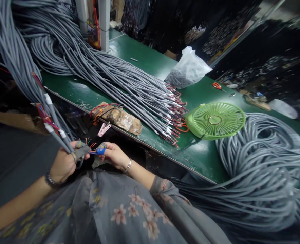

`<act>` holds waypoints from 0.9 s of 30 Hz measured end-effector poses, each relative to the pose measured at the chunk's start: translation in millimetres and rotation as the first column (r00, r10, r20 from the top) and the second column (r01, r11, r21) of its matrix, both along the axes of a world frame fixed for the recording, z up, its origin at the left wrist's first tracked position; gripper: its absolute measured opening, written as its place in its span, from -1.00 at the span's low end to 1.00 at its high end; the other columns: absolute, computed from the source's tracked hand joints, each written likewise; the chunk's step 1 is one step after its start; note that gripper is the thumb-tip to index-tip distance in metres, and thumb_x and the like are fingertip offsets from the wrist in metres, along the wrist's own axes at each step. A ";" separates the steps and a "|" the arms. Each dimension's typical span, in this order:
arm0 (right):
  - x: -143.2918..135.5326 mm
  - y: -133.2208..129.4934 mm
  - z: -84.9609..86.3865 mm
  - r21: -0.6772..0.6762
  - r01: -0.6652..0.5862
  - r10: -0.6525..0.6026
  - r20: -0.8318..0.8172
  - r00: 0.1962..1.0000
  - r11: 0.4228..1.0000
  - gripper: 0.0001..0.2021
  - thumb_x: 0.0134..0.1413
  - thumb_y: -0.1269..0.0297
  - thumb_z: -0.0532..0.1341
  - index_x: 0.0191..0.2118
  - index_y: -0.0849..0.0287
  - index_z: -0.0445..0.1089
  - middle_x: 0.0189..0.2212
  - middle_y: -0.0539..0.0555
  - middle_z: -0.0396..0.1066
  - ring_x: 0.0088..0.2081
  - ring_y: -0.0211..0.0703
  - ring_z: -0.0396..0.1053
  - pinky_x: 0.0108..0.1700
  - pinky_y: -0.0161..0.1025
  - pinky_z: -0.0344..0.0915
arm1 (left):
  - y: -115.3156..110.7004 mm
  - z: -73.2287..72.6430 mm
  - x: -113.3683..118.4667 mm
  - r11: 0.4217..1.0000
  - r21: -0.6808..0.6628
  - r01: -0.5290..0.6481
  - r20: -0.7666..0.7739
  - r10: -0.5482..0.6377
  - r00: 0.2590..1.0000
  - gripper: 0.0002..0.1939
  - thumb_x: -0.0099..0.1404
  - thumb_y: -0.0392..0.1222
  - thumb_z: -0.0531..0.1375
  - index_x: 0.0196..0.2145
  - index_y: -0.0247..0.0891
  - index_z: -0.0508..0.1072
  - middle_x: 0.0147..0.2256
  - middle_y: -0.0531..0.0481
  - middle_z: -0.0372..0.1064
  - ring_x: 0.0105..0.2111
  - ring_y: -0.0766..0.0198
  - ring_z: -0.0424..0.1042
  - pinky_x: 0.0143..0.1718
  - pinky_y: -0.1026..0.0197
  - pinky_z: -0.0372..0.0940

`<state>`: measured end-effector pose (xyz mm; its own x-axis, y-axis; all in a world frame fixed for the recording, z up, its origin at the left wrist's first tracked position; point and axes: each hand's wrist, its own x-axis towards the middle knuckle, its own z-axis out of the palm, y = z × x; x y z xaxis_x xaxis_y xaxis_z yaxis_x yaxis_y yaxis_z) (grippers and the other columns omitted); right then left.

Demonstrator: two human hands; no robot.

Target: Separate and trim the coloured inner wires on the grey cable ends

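Gray cables (64, 144) run down from the far left into the left hand (64, 164), near the wearer's lap, and I see that hand closed around them. Thin colored wires (90, 145) fan out past its fingers. Just to the right, the right hand (115, 156) pinches some of those wires, a blue wrap (100, 151) at its fingertips. On my feed, the green table (203, 159) beyond carries a large cable bundle (109, 74), its bared ends pointing right, toward a green fan (214, 118). Farther right I make out a coiled cable heap (262, 169).
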<state>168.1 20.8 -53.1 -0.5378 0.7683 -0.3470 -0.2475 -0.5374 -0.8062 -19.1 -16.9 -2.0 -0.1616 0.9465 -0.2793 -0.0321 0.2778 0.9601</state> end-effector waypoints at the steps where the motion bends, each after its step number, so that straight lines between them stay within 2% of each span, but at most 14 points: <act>1: 2.7 3.5 -0.7 -0.018 0.047 -0.047 0.002 0.999 0.999 -0.44 -0.20 -0.19 0.68 -0.43 0.12 0.46 -0.55 -0.12 0.41 -0.53 -0.35 0.22 -0.41 -0.30 0.26 | 2.1 2.5 -1.7 1.000 -0.004 0.027 0.009 -0.027 1.000 -0.61 -0.09 0.12 0.59 -0.63 -0.09 0.52 -0.63 -0.01 0.47 -0.58 0.14 0.42 -0.50 0.13 0.35; 3: 6.4 12.3 0.1 -0.062 0.161 -0.160 0.023 0.987 0.985 -0.42 -0.07 -0.30 0.62 -0.38 0.13 0.49 -0.53 -0.10 0.43 -0.53 -0.35 0.22 -0.42 -0.31 0.27 | 7.3 8.1 -4.3 0.996 -0.016 0.085 0.037 -0.084 0.996 -0.60 -0.12 0.12 0.61 -0.65 -0.10 0.53 -0.65 -0.02 0.45 -0.60 0.18 0.39 -0.53 0.14 0.33; 5: 7.1 22.6 4.3 -0.094 0.217 -0.214 0.038 0.976 0.972 -0.40 0.06 -0.36 0.55 -0.36 0.13 0.49 -0.50 -0.07 0.47 -0.52 -0.34 0.25 -0.42 -0.33 0.28 | 13.5 13.6 -5.3 0.988 -0.029 0.150 0.064 -0.148 0.987 -0.59 -0.18 0.12 0.63 -0.67 -0.12 0.55 -0.67 -0.03 0.44 -0.64 0.22 0.35 -0.57 0.18 0.29; 9: -1.6 41.1 16.8 -0.087 0.184 -0.183 0.010 0.983 0.979 -0.36 0.18 -0.44 0.48 -0.35 0.13 0.50 -0.45 -0.01 0.52 -0.48 -0.30 0.33 -0.39 -0.34 0.33 | 27.7 21.8 -3.1 0.951 -0.054 0.306 0.078 -0.301 0.950 -0.59 -0.19 0.11 0.64 -0.68 -0.15 0.57 -0.70 -0.03 0.42 -0.68 0.25 0.33 -0.62 0.22 0.27; 14: -17.4 50.2 22.4 -0.036 0.185 -0.187 -0.070 0.980 0.982 -0.34 0.14 -0.46 0.50 -0.35 0.15 0.54 -0.46 -0.01 0.50 -0.45 -0.29 0.36 -0.34 -0.33 0.35 | 45.8 22.7 -0.3 0.899 -0.089 0.429 0.107 -0.419 0.901 -0.65 -0.20 0.02 0.61 -0.69 -0.17 0.58 -0.72 -0.04 0.41 -0.72 0.27 0.31 -0.65 0.24 0.24; 18: -23.1 50.5 21.7 -0.094 0.212 -0.221 -0.103 0.970 0.973 -0.37 0.17 -0.43 0.51 -0.32 0.15 0.57 -0.43 0.01 0.54 -0.43 -0.26 0.38 -0.33 -0.31 0.37 | 54.9 21.0 1.2 0.873 -0.113 0.474 0.147 -0.457 0.877 -0.66 -0.22 0.02 0.63 -0.67 -0.17 0.61 -0.73 -0.02 0.37 -0.72 0.29 0.29 -0.66 0.26 0.21; 21: -24.6 51.1 22.7 -0.149 0.226 -0.244 -0.116 0.963 0.963 -0.46 0.21 -0.32 0.54 -0.27 0.14 0.59 -0.39 0.02 0.55 -0.38 -0.20 0.43 -0.28 -0.27 0.41 | 58.3 19.6 2.3 0.869 -0.116 0.482 0.169 -0.461 0.871 -0.67 -0.23 0.01 0.62 -0.69 -0.16 0.60 -0.74 -0.01 0.36 -0.73 0.30 0.27 -0.67 0.27 0.17; 27: -28.5 52.6 23.9 -0.216 0.270 -0.304 -0.144 0.942 0.938 -0.54 0.13 -0.16 0.64 -0.30 0.11 0.57 -0.46 -0.02 0.47 -0.40 -0.15 0.39 -0.29 -0.24 0.42 | 60.9 14.1 2.9 0.869 -0.149 0.471 0.194 -0.441 0.876 -0.71 -0.25 -0.06 0.61 -0.69 -0.17 0.59 -0.75 0.01 0.35 -0.73 0.31 0.27 -0.67 0.26 0.20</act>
